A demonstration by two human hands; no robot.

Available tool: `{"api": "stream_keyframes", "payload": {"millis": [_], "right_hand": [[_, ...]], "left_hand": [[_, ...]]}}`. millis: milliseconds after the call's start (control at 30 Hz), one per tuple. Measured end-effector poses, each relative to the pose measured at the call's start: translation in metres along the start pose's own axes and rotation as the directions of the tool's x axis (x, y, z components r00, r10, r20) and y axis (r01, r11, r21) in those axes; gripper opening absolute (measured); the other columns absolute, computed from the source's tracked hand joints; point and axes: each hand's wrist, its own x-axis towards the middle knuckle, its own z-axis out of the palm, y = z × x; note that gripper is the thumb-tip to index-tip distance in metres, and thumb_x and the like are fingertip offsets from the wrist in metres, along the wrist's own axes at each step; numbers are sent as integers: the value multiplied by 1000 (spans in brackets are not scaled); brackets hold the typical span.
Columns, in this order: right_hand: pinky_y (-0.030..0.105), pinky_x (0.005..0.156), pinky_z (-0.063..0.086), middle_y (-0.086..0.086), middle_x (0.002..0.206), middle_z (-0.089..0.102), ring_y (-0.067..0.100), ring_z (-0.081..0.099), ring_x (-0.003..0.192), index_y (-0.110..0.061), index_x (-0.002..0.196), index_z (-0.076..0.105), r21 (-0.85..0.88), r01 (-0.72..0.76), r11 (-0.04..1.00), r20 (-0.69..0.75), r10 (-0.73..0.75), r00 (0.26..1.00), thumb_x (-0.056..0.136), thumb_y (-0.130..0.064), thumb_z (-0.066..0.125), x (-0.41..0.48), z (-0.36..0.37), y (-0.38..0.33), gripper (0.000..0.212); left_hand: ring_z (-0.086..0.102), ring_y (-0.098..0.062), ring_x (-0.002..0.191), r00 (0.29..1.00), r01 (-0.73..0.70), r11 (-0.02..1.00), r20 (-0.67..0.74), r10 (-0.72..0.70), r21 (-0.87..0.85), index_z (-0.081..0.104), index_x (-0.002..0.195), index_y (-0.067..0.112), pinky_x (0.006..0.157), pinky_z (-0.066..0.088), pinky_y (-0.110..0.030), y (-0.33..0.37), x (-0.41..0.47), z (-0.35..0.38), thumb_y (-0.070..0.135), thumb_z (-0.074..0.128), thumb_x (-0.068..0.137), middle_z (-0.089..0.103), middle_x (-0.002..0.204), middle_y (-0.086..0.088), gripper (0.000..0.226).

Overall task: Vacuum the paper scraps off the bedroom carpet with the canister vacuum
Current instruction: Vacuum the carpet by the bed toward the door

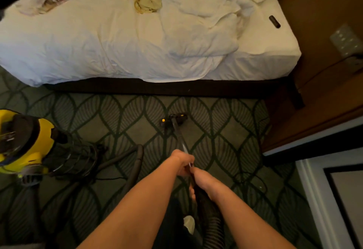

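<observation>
Our left hand (pixel 183 163) and right hand (pixel 205 184) both clamp the wand (pixel 180 140); its floor head (pixel 173 120) rests on the carpet (pixel 117 123) near the bed (pixel 117 42). No scraps show there; we judge little is left.

Just one head cam, wide-angle, looking steeply down. Carpet (pixel 216 134) up close, bed (pixel 117 42) edge across the top.
</observation>
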Motion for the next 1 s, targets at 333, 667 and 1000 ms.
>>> {"api": "stream_keyframes", "payload": {"millis": [333,667,1000], "right_hand": [[20,35,35,7,43,45,18,42,31,-7,73,51,-204,12,979,127,15,992,100,-52,36,15,24,-84,55],[23,39,41,9,41,49,20,46,31,-2,69,56,-520,139,843,225,-23,974,97,-34,51,83,59,-251,43],[25,41,40,6,48,51,18,47,36,-5,82,58,-601,73,796,197,59,979,94,-35,55,144,46,-369,33]], "left_hand": [[67,-28,68,993,44,983,-98,-62,-177,55,114,-4,58,59,-39,47,18,-65,4,60,78,64,83,-19,37],[64,-26,64,968,45,957,-224,-113,-288,60,111,-2,58,59,-38,142,117,-159,11,64,79,61,76,-15,35],[64,-26,62,955,146,919,-190,-227,-365,58,89,-2,48,55,-35,235,190,-189,8,65,84,61,72,-16,13]]}}
